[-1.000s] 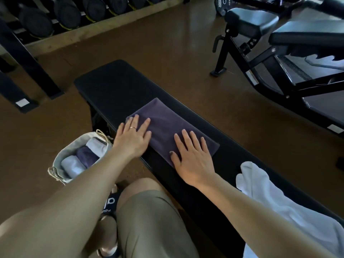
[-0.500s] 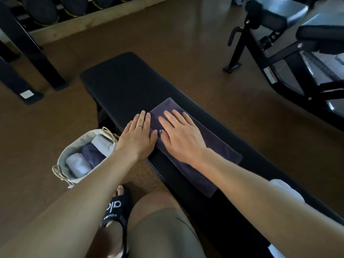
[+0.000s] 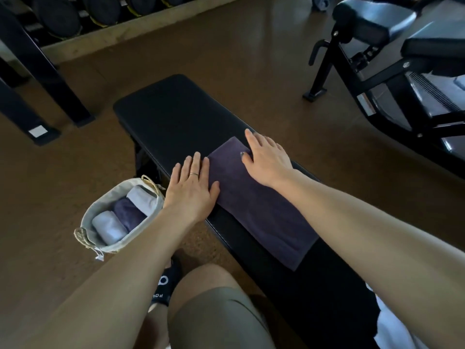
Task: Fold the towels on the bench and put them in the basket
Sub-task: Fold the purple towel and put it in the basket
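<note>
Now two flat hands are smoothing a folded purple towel (image 3: pixel 261 212) on the black tabletop (image 3: pixel 176 114).

Both hands are lying open with straight fingers, gripping nothing: the left hand (image 3: pixel 192 187) is resting at the towel's near left edge, while the right hand (image 3: pixel 266 159) is pressing on its far end. A second ago the right hand was nearer the person; it has been sweeping along the cloth toward the far corner, so the fold is being flattened and looks close to ready for the next fold or roll. Beside the bench, on the floor, the basket (image 3: pixel 100 210) is holding three rolled towels, and a white towel (image 3: pixel 392 326) is waiting at the lower right.
</note>
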A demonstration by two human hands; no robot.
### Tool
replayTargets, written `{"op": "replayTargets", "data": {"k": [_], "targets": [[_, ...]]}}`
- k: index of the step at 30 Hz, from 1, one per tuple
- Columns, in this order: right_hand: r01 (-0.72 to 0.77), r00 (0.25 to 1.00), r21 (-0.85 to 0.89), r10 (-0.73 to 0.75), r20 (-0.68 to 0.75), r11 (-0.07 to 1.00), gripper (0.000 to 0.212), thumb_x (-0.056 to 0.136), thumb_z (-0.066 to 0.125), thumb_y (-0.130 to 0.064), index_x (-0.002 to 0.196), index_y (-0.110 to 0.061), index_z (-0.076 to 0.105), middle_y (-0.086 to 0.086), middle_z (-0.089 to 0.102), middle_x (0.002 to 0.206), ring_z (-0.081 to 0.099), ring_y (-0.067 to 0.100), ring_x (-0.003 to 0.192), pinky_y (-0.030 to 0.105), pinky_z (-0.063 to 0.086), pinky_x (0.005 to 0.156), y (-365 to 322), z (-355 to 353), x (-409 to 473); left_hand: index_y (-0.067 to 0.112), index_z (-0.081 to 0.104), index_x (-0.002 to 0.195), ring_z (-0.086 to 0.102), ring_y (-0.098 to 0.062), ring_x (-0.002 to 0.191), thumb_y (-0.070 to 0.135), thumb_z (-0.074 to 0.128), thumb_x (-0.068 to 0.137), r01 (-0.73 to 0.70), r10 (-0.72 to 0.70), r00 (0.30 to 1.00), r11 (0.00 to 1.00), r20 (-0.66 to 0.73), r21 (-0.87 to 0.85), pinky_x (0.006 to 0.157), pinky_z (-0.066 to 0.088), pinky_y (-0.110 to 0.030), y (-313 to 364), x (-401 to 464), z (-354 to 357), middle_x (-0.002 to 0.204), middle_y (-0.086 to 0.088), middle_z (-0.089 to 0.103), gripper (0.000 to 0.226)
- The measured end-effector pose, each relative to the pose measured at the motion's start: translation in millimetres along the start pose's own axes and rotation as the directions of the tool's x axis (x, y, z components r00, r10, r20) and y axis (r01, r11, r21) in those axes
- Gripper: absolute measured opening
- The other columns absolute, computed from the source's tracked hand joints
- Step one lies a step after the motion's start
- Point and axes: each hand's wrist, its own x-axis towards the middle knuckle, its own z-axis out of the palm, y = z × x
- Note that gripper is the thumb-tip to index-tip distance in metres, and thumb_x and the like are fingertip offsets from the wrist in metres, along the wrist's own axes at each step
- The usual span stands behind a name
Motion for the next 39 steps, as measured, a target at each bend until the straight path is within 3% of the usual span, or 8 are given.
{"op": "replayTargets", "data": {"k": [3, 5, 10, 16, 19, 26, 34, 39], "targets": [[-0.047, 0.998, 0.093, 0.050, -0.030, 0.995, 0.061, 0.101, 0.054, -0.042, 0.156, -0.025, 0.035, 0.004, 0.050, 0.150, 0.047, 0.028, 0.137, 0.045, 0.047, 0.106, 20.6, -18.9, -33.2, 0.031, -0.003, 0.162, -0.004, -0.032, 0.157, 0.054, 0.025, 0.106, -0.099, 0.101, 0.995, 0.992, -0.021, 0.077, 0.127, -0.001, -0.049, 20.3, -19.7, -13.8, 0.170, -0.013, -0.004, 0.067], [-0.092, 0.996, 0.141, 0.092, 0.011, 0.986, 0.061, 0.096, 0.062, -0.042, 0.151, -0.025, 0.042, 0.004, 0.056, 0.137, 0.055, 0.026, 0.125, 0.040, 0.051, 0.096, 37.5, -31.2, -55.7, 0.031, 0.015, 0.159, 0.011, -0.034, 0.154, 0.056, 0.038, 0.102, -0.263, 0.267, 0.963, 0.962, -0.046, 0.067, 0.126, 0.011, -0.048, 44.1, -41.0, -24.1, 0.166, -0.015, 0.013, 0.066], [-0.242, 0.933, 0.132, 0.193, 0.302, 0.961, 0.057, 0.094, 0.067, -0.039, 0.143, -0.019, 0.046, 0.005, 0.059, 0.126, 0.060, 0.022, 0.106, 0.037, 0.054, 0.087, 61.1, -52.0, -93.0, 0.022, 0.044, 0.143, 0.045, -0.023, 0.123, 0.062, 0.050, 0.095, -0.598, 0.595, 0.800, 0.800, 0.077, 0.041, 0.103, 0.041, -0.037, 102.4, -93.1, -21.2, 0.143, -0.004, 0.043, 0.063], [-0.286, 0.890, 0.096, 0.228, 0.395, 0.953, 0.056, 0.088, 0.072, -0.042, 0.133, -0.021, 0.046, 0.004, 0.058, 0.118, 0.059, 0.021, 0.100, 0.037, 0.056, 0.084, 66.7, -56.6, -110.1, 0.016, 0.044, 0.143, 0.048, -0.025, 0.122, 0.065, 0.054, 0.093, -0.483, 0.481, 0.876, 0.871, 0.046, 0.090, 0.103, 0.047, -0.038, 119.6, -105.3, -12.1, 0.143, -0.007, 0.046, 0.071], [-0.342, 0.875, 0.178, 0.244, 0.418, 0.923, 0.038, 0.089, 0.073, -0.034, 0.118, -0.016, 0.056, 0.007, 0.063, 0.111, 0.063, 0.021, 0.095, 0.032, 0.059, 0.074, 66.9, -56.4, -112.7, 0.016, 0.042, 0.143, 0.048, -0.026, 0.122, 0.067, 0.055, 0.091, -0.478, 0.474, 0.878, 0.873, 0.065, 0.098, 0.101, 0.048, -0.039, 125.3, -109.0, -12.8, 0.144, -0.008, 0.045, 0.075], [-0.589, 0.787, 0.488, 0.319, 0.528, 0.644, 0.017, 0.091, 0.071, -0.010, 0.107, -0.011, 0.066, 0.013, 0.067, 0.104, 0.067, 0.022, 0.088, 0.027, 0.058, 0.064, 81.0, -62.4, -123.5, 0.016, 0.047, 0.138, 0.050, -0.024, 0.118, 0.068, 0.055, 0.090, -0.397, 0.397, 0.918, 0.917, -0.011, 0.033, 0.098, 0.051, -0.037, 130.9, -115.8, -8.3, 0.137, -0.006, 0.047, 0.071], [-0.550, 0.834, 0.610, 0.338, 0.436, 0.570, 0.022, 0.095, 0.066, -0.002, 0.108, -0.014, 0.054, 0.016, 0.062, 0.109, 0.066, 0.024, 0.084, 0.030, 0.059, 0.067, 96.6, -51.6, -134.6, 0.017, 0.048, 0.141, 0.041, -0.033, 0.133, 0.045, 0.040, 0.107, -0.426, 0.428, 0.903, 0.883, 0.033, 0.195, 0.110, 0.042, -0.046, 143.0, -120.7, 1.7, 0.150, -0.012, 0.040, 0.045], [-0.511, 0.854, 0.695, 0.204, 0.479, 0.506, 0.018, 0.096, 0.057, 0.004, 0.105, -0.012, 0.059, 0.016, 0.058, 0.108, 0.058, 0.022, 0.081, 0.027, 0.054, 0.064, 94.7, -62.6, -134.1, 0.016, 0.046, 0.142, 0.048, -0.030, 0.127, 0.057, 0.045, 0.101, -0.420, 0.419, 0.907, 0.896, 0.038, 0.145, 0.102, 0.048, -0.043, 141.5, -122.8, -3.8, 0.147, -0.011, 0.045, 0.058]]}}
